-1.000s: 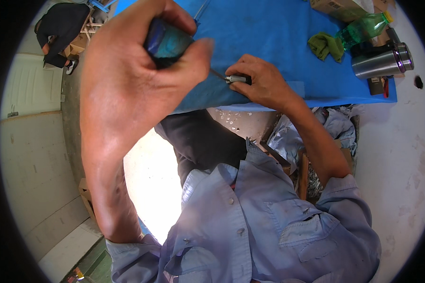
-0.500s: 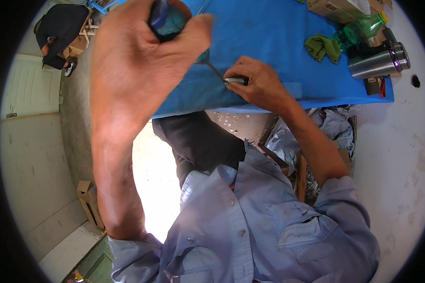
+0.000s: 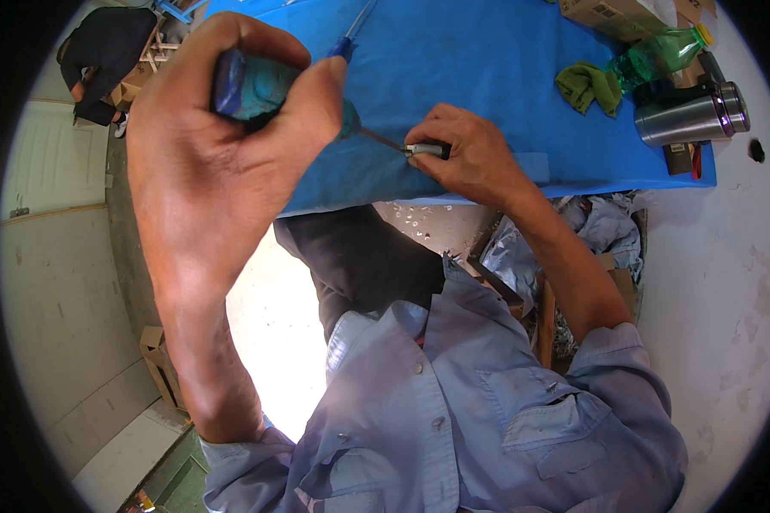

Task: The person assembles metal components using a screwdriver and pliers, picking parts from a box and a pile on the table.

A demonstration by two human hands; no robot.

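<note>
My left hand (image 3: 222,145) is closed around the blue-green handle of a screwdriver (image 3: 261,90), whose thin shaft slants down to the right. Its tip meets the end of a small grey and black part (image 3: 428,150); whether it sits inside the part I cannot tell. The fingers of my right hand (image 3: 466,154) pinch that part just above the near edge of the blue-covered table (image 3: 462,60). Beyond my left thumb lies a second screwdriver (image 3: 342,47) with a blue handle.
On the table's right side are a green cloth (image 3: 589,87), a green plastic bottle (image 3: 663,58), a steel flask (image 3: 684,118) and a cardboard box (image 3: 620,21). Crumpled silvery sheeting (image 3: 607,227) lies below the edge. A person (image 3: 107,51) bends over at far left.
My left hand has shifted left and slightly down, tilting the screwdriver lower toward the left. The second screwdriver's handle has come into sight. My right hand stays nearly in place.
</note>
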